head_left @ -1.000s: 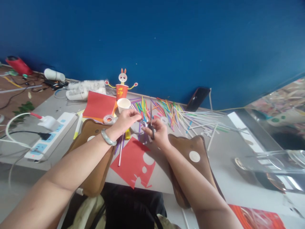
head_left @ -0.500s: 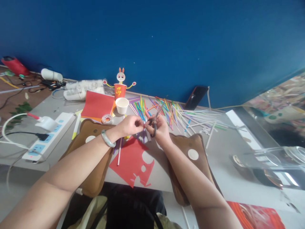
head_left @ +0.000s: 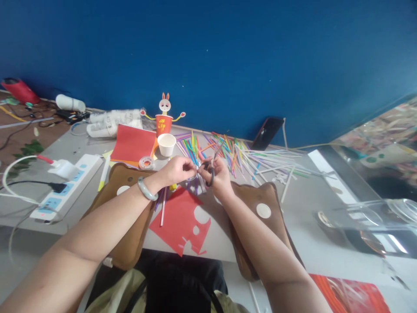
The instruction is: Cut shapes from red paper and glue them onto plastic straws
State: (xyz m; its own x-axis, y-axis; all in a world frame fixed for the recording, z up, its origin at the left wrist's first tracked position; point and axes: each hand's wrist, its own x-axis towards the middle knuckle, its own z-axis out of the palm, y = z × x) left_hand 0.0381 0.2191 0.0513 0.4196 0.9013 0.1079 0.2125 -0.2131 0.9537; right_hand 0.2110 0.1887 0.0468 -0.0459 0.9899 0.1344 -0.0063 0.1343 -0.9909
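My right hand (head_left: 220, 177) is closed round a pair of scissors (head_left: 211, 177) with dark handles, and their blades point up and away from me. Close to its fingertips, my left hand (head_left: 178, 169) is pinched together on something too small to make out; a pale edge shows just under the fingers. A bracelet circles the left wrist. Below both hands lies a red paper sheet (head_left: 182, 213) with round holes cut from it. Just beyond the left hand stands a white paper cup (head_left: 167, 145), beside a roll of clear tape (head_left: 146, 163).
Colourful straws (head_left: 234, 152) spread behind the hands. A rabbit figure in a red cup (head_left: 163, 125) stands at the back near stacked red paper (head_left: 133, 143). Brown cushions (head_left: 254, 208) lie under both forearms. A power strip (head_left: 70, 184) sits left, a clear container (head_left: 374, 217) right.
Both hands stay in nearly the same place. A small red bit seen between the fingertips before no longer shows, and a pale edge now shows under the left fingers.
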